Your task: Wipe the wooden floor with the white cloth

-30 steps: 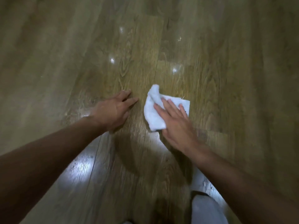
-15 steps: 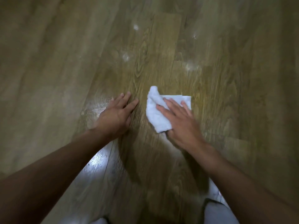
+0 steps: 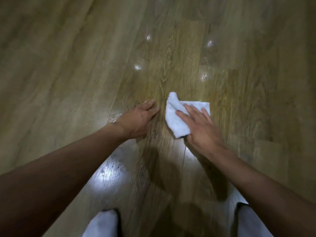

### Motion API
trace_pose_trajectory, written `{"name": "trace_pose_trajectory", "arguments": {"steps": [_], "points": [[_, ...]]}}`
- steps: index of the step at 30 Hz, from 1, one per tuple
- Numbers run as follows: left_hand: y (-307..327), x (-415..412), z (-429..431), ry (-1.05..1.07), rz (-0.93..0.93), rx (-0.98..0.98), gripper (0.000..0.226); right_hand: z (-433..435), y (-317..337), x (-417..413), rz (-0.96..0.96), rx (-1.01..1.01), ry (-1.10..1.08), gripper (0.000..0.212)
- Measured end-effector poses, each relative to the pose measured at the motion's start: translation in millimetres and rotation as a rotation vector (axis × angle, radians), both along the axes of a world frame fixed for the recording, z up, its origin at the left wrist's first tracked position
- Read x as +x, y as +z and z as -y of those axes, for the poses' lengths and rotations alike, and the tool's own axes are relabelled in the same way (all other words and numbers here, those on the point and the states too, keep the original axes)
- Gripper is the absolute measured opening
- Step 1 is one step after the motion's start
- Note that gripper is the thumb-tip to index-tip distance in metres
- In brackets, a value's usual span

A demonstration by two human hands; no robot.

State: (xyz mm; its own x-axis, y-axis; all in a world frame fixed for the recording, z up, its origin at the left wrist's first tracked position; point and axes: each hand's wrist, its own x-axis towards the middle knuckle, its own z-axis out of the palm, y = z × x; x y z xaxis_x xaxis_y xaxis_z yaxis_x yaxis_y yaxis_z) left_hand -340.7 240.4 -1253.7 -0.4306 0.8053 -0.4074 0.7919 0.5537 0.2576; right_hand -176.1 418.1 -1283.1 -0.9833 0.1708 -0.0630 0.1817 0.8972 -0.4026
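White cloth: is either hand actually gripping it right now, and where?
Not gripped: the right hand presses straight fingers on the right half of the white cloth, pinning it to the wooden floor. The left hand rests on bare floor, holding nothing.

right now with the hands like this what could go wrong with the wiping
1. The right hand presses the white cloth with flat fingers on one side only. Its far corner is bunched up, so it may fold or slide out.
2. The left hand rests flat on the wooden floor near a shiny patch. If that is wet, the hand might slip.
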Motion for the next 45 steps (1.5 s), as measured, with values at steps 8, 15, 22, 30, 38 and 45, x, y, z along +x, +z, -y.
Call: {"name": "trace_pose_trajectory", "arguments": {"steps": [8, 15, 22, 30, 38, 45], "points": [[-9, 3, 5, 0.023, 0.037, 0.035, 0.063, -1, 8, -78, 0.105, 0.034, -0.123, 0.071], [-4, -10, 50, 0.064, -0.179, -0.028, 0.067, 13, 7, -18, 0.023, 0.007, 0.134, 0.06], [-6, -5, 43, 0.143, -0.202, 0.036, 0.059, 9, 14, -94, 0.173, 0.158, -0.008, 0.064], [-18, -10, 58, 0.117, -0.187, 0.093, 0.057, 46, 13, -34, 0.099, 0.034, 0.022, 0.07], [8, -31, 65, -0.066, -0.089, 0.026, 0.064, 62, 14, -117, 0.212, 0.035, -0.282, 0.066], [15, -82, 121, -0.191, -0.098, -0.083, 0.055, 107, 21, -61, 0.173, -0.015, -0.021, 0.068]]}}
